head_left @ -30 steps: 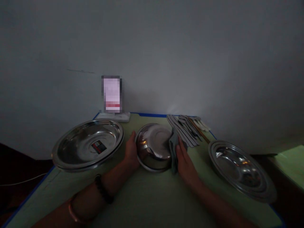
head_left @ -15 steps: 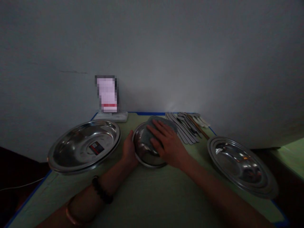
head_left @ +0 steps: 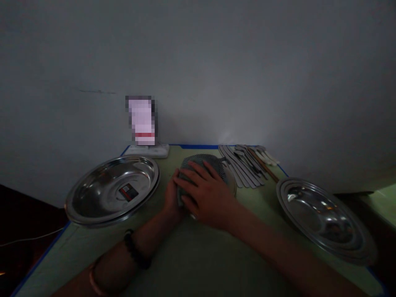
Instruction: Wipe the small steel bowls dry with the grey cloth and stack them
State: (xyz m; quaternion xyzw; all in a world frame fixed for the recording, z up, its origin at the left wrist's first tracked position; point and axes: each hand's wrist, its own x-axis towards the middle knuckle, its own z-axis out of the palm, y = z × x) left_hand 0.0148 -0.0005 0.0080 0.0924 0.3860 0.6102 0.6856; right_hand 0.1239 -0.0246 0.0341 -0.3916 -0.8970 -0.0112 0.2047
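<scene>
A small round metal bowl (head_left: 230, 178) sits low over the table in the middle, mostly covered, with its right rim showing. Across it lies a grey-green cloth (head_left: 198, 159) with a mesh-like texture. My left hand (head_left: 173, 196) is closed around the bowl's left edge, its fingers partly hidden beneath. Pressed on the cloth is my right hand (head_left: 210, 198), fingers slightly apart and pointing left, holding the cloth against the bowl. A dark bead bracelet and a copper-coloured bangle circle my left forearm.
Wide metal basins (head_left: 76, 194) are stacked at left. Oval metal dishes (head_left: 309, 214) are stacked at right. Knives, spoons and other cutlery (head_left: 243, 167) lie fanned behind the bowl. A blurred upright screen (head_left: 142, 119) stands on a pale base (head_left: 157, 151) near the wall.
My right hand has slid the cloth leftward over the bowl, so the shiny inside is now covered. My left hand keeps its hold on the edge. The view has shifted slightly.
</scene>
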